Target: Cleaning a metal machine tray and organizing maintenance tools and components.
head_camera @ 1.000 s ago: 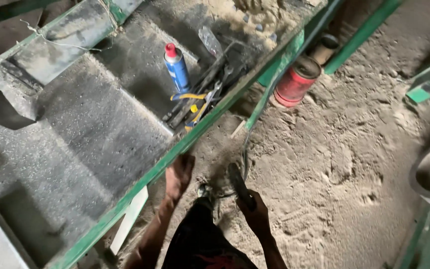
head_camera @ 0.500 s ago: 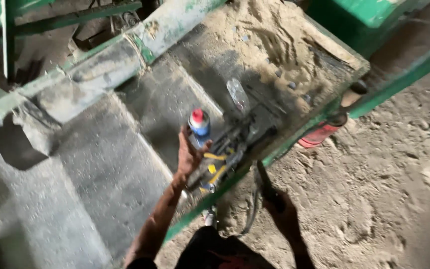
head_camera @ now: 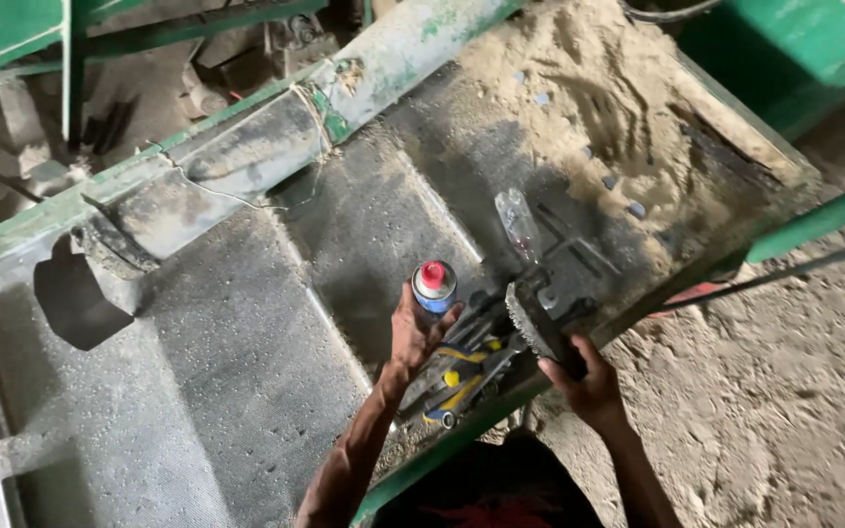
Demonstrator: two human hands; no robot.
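Whereas a second ago both hands were held low at the green edge, away from the can, the left hand (head_camera: 413, 332) is now wrapped around the blue spray can (head_camera: 434, 286) with the red cap, the fingers closed on its body. Half a second ago that hand was already at the can, so the grasp can be judged as just completed; whether the can has been lifted off the surface cannot be told. The can is held upright above the dusty grey tray (head_camera: 246, 372) of the machine, just beside the pile of hand tools (head_camera: 462, 376) with yellow-and-black grips, which lies where it lay before.

The right hand (head_camera: 589, 376) is closed around the handle of a wire brush (head_camera: 530, 323), whose bristled head is raised over the tools and pointed toward the can. It was also carried a second ago, lower down by the sandy floor, and has since been brought up over the tray's edge.

A clear plastic bottle (head_camera: 518, 223) is seen lying on the tray beyond the brush, near a heap of sawdust-like sand (head_camera: 579, 88). A red canister (head_camera: 696, 291) is partly hidden under the tray's green rim. With can and brush both in hand over the same spot, the work appears to have been moved from the floor to the tray.
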